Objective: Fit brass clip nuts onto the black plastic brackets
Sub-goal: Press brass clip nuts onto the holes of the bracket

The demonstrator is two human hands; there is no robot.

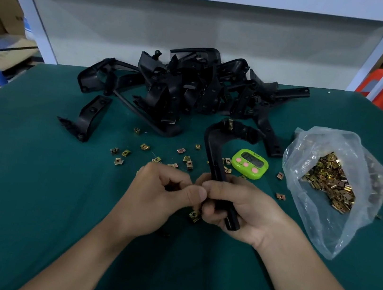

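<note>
The bracket (211,152) is gripped by the right hand (238,209); what the left hand (160,195) pinches cannot be told. A skewed clip nut (194,216) could be dropped.

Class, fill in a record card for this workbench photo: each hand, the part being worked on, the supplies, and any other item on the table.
Left hand: fingers curled, thumb against the held bracket; contents hidden
Right hand: grips the held bracket's lower end
Held bracket: curved, one clip nut fitted at its far end
Supplies: pile of brackets behind; loose clip nuts on the table; bag of more at right
Other: green timer beside the bag
</note>
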